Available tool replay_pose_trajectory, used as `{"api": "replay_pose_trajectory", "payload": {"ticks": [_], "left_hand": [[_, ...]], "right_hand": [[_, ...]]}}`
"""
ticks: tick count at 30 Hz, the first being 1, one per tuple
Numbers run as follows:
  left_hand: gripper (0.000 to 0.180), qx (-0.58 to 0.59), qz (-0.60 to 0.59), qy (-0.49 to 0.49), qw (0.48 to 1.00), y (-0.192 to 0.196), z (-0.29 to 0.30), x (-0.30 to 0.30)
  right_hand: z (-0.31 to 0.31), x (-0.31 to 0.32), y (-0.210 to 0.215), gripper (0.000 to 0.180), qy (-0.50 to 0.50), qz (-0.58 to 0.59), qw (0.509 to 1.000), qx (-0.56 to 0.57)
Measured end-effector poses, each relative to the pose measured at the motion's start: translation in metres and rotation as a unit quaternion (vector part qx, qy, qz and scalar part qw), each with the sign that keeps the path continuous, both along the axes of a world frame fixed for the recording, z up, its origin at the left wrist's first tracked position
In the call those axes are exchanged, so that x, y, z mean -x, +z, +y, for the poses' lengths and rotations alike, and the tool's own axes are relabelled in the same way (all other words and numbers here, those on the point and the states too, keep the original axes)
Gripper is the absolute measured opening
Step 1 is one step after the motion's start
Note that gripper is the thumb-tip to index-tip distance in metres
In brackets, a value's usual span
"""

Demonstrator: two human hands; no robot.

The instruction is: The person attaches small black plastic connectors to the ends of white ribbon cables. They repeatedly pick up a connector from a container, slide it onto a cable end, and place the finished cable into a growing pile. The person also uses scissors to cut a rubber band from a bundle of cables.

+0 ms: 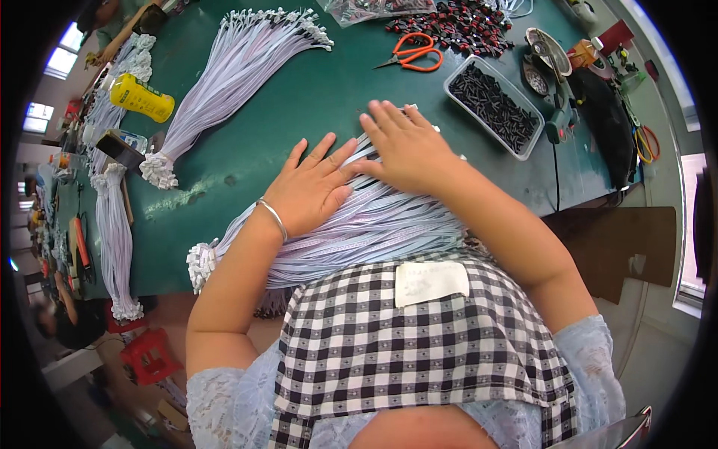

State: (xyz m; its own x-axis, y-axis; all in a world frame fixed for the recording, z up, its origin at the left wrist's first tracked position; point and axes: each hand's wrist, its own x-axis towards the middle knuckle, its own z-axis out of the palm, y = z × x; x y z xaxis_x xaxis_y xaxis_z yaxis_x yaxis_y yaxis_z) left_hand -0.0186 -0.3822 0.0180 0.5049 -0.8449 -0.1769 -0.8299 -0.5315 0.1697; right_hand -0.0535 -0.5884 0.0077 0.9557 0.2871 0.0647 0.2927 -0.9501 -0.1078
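A thick bundle of pale lilac flat cables (374, 224) with white connectors at its ends lies across the near edge of the green table (299, 97). My left hand (310, 187) rests flat on the bundle, fingers spread, a silver bangle on the wrist. My right hand (404, 146) lies palm down on the same cables just to the right, fingers apart, its thumb by my left fingertips. Neither hand grips anything.
Another cable bundle (224, 82) fans across the table's far left, and more (116, 232) lie at the left edge beside a yellow bottle (140, 97). Orange scissors (413, 54), a clear tray of black parts (493, 106) and tools sit on the right.
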Motion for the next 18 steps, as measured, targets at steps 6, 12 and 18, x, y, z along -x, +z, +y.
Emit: {"api": "replay_pose_trajectory", "payload": {"ticks": [6, 12, 18], "left_hand": [[0.048, 0.015, -0.009, -0.011, 1.0, -0.002, -0.003, 0.005], [0.045, 0.041, -0.006, -0.017, 0.999, 0.0, 0.002, 0.002], [0.05, 0.073, -0.049, 0.011, 0.996, 0.044, -0.015, 0.024]], "right_hand": [[-0.033, 0.027, -0.004, 0.077, -0.09, 0.074, 0.993, -0.018], [-0.074, 0.063, 0.01, 0.067, -0.152, 0.081, 0.984, -0.045], [-0.025, 0.089, 0.042, 0.072, -0.022, -0.081, 0.995, -0.048]]}}
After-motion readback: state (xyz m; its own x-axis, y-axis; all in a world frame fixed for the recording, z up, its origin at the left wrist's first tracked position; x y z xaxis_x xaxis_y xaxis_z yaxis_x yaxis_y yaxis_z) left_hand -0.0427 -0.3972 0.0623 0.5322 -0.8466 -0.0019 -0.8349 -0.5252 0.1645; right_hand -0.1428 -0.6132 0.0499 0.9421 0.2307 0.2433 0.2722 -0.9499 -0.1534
